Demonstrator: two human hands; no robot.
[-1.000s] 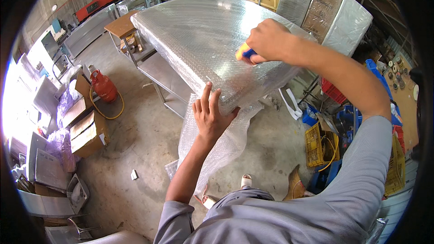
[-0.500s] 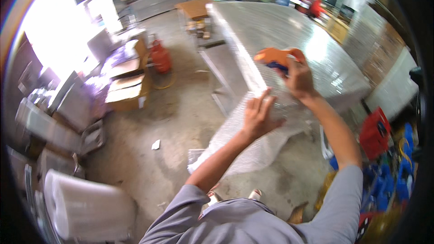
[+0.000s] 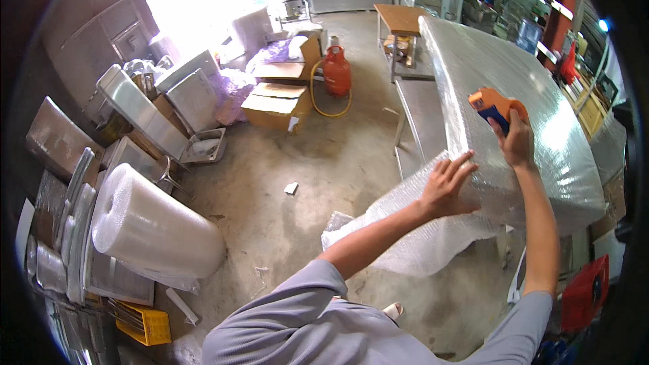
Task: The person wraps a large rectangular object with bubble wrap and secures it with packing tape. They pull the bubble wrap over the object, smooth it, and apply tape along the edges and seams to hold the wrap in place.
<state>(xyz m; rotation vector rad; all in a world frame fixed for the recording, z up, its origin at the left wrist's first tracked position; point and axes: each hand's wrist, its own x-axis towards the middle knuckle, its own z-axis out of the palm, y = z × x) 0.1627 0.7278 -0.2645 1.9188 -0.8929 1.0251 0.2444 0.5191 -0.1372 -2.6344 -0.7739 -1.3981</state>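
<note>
1. The right hand (image 3: 519, 140) is closed around the blue handle of an orange tape dispenser (image 3: 493, 105), which it presses onto the top of a long table wrapped in bubble wrap (image 3: 520, 88), close to the table's near long edge.
2. The left hand (image 3: 446, 186) lies flat with fingers spread on the wrapped side of the table, just below that edge; it grips nothing and only presses the wrap down.
3. A loose flap of bubble wrap (image 3: 405, 236) hangs from the table's near end and bunches on the concrete floor (image 3: 318, 182) beside the person's legs.
4. An open cardboard box (image 3: 274, 105) sits on the floor near a red gas cylinder (image 3: 337, 71) with a yellow hose looping beside it; what is in the box cannot be told.
5. A yellow crate (image 3: 145, 324) sits at the lower left and a red crate (image 3: 585, 294) at the lower right; their contents are not visible.
6. A large roll of bubble wrap (image 3: 152, 226) lies at the left, beside stacked steel trays and panels (image 3: 145, 118).
7. A steel shelf (image 3: 422, 111) runs under the table's near side, and a wooden table (image 3: 400, 20) stands beyond it.
8. The middle of the floor lies open between the left-hand clutter and the wrapped table.
</note>
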